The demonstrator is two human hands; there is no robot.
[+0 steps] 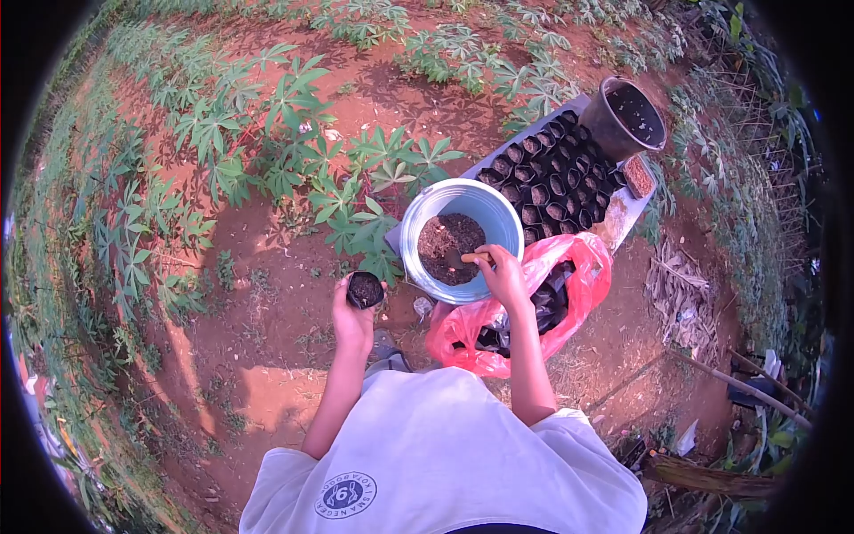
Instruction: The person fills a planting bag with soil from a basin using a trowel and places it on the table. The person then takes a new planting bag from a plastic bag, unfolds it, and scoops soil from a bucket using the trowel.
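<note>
My left hand (352,320) holds a small black pot (365,290) with dark soil in it, left of a light blue bucket (413,233). Inside the bucket lies brown soil (447,242). My right hand (503,277) reaches over the bucket's right rim, its fingers closed around the orange-brown handle (477,257) of a tool. The tool's lower end is hard to make out against the soil. Just below the bucket, a red plastic bag (583,283) stands open with black plastic pieces (553,298) inside.
A pale board (633,206) behind the bag carries several rows of filled black pots (556,185), a dark bucket (624,117) and a small container of reddish grains (638,176). Leafy green plants (213,129) grow at the left and top. Sticks (743,388) lie at the right.
</note>
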